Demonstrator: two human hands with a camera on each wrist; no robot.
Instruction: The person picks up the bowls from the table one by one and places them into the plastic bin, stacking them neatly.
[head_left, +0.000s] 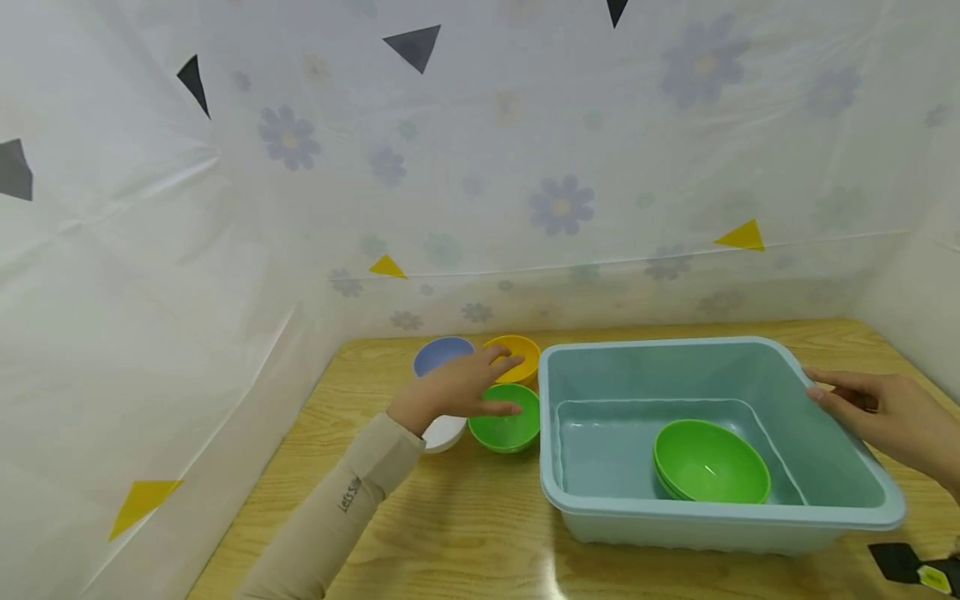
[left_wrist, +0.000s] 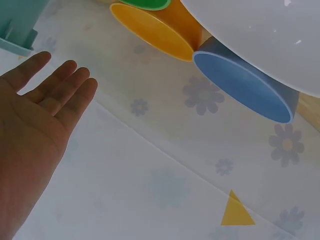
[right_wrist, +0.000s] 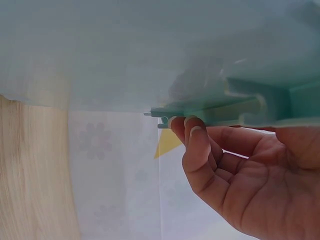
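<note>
Left hand (head_left: pixel 457 385) extended over a cluster of four bowls near the far left corner of the table (head_left: pixel 465 533). Fingers (left_wrist: pixel 60 82) straight and relaxed, loosely together, gripping nothing; palm seen flat in the left wrist view. Fingertips over the near rim of the yellow bowl (head_left: pixel 517 354) and the far rim of the green bowl (head_left: pixel 507 417); actual contact cannot be confirmed. Blue bowl (head_left: pixel 438 353) just left of the yellow one, at the far edge. White bowl (head_left: pixel 444 433) mostly hidden beneath the wrist, just beside the green bowl on its left.

Right hand (head_left: pixel 881 408) at the right rim of the teal basin (head_left: pixel 720 512), toward the right edge of the table. Fingers (right_wrist: pixel 197 145) bent, fingertips pressed up under the rim's lip per the right wrist view, thumb on the upper side of the rim in the head view: rim held between thumb and fingers.

Basin standing flat on the table, right of centre, its left wall just beside the green and yellow bowls. Second green bowl (head_left: pixel 712 462) upright inside the basin, on its floor, toward the near wall.

Black object with a yellow label (head_left: pixel 918 568) at the near right corner of the table. Beige sleeve (head_left: pixel 330 508) on the left forearm. Floral sheet with coloured triangles (head_left: pixel 480 167) hanging behind and to the left.
</note>
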